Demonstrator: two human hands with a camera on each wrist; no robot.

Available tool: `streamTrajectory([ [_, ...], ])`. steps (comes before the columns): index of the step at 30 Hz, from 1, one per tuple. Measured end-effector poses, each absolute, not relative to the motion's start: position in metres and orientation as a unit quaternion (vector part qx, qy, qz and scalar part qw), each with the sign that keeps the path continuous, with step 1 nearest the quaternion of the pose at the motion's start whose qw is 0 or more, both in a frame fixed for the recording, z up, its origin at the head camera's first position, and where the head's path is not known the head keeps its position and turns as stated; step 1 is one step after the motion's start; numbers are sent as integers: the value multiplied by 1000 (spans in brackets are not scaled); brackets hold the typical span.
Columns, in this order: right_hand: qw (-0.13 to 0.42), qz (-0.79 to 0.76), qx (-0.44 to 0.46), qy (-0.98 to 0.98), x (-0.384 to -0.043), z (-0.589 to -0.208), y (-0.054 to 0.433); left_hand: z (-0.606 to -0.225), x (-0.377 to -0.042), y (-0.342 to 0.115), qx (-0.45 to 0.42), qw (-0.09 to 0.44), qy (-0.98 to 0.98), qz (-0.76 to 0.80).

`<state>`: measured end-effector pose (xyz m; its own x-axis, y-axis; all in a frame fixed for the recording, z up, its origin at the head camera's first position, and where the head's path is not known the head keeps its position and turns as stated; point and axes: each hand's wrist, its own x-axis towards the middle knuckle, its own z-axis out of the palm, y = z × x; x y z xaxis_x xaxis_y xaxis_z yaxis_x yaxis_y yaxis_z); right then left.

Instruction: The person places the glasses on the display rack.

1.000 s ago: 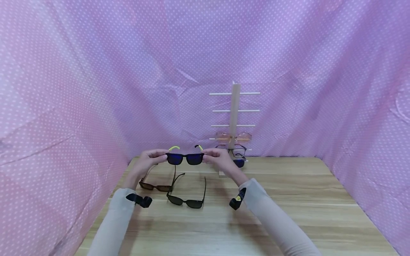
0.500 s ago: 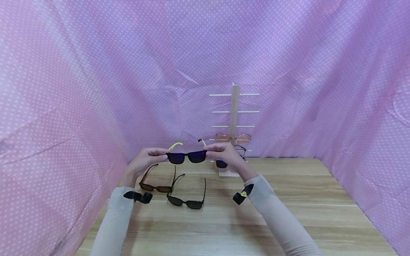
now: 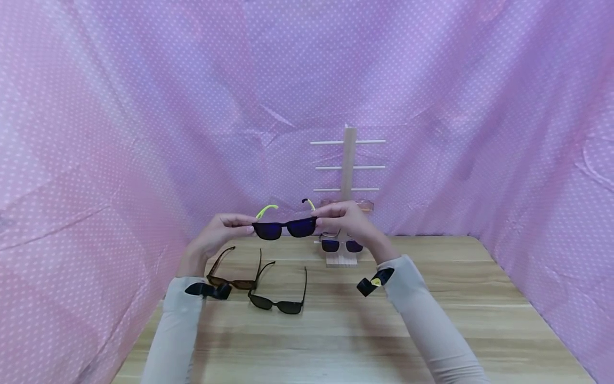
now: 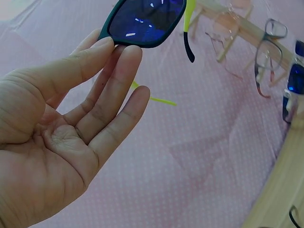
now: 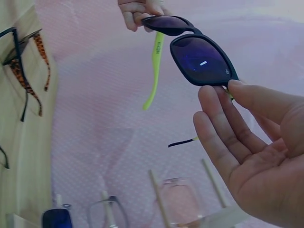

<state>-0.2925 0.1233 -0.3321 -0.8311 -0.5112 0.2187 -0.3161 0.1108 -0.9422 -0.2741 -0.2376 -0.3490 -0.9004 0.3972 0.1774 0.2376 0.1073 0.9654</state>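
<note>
Between both hands, in the air above the table, is a pair of sunglasses [image 3: 285, 229] with a black front, dark blue lenses and yellow-green temples. The left hand [image 3: 218, 234] pinches the frame's left end between thumb and fingers; the left wrist view shows the thumb on the rim of the lens [image 4: 145, 21]. At the other end, the right hand [image 3: 347, 224] pinches the frame's corner, with the thumb [image 5: 256, 97] against it in the right wrist view. The temples are unfolded and point away. The right end of the frame sits slightly higher than the left.
Behind the right hand stands a wooden eyewear rack [image 3: 349, 160] with white bars. Pink-tinted glasses [image 3: 365, 205] and white-framed sunglasses [image 3: 342, 246] hang on its lower bars. Brown sunglasses [image 3: 232, 282] and black sunglasses [image 3: 275, 305] lie on the wooden table [image 3: 336, 341]. Dotted pink cloth [image 3: 240, 80] surrounds it.
Both hands have lifted the sunglasses a little and moved them slightly right, the right end now raised. The white-framed sunglasses on the rack have come into fuller view.
</note>
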Motion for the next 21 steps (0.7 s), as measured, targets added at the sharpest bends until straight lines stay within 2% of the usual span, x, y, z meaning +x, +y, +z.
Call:
streamTrajectory([
  [14,61,-579,-299,756,-284,-301,162,-329,-272,-203,285,31,720,633],
  [21,64,-570,-297,763,-280,-293,182,-325,-271,-183,274,28,720,638],
])
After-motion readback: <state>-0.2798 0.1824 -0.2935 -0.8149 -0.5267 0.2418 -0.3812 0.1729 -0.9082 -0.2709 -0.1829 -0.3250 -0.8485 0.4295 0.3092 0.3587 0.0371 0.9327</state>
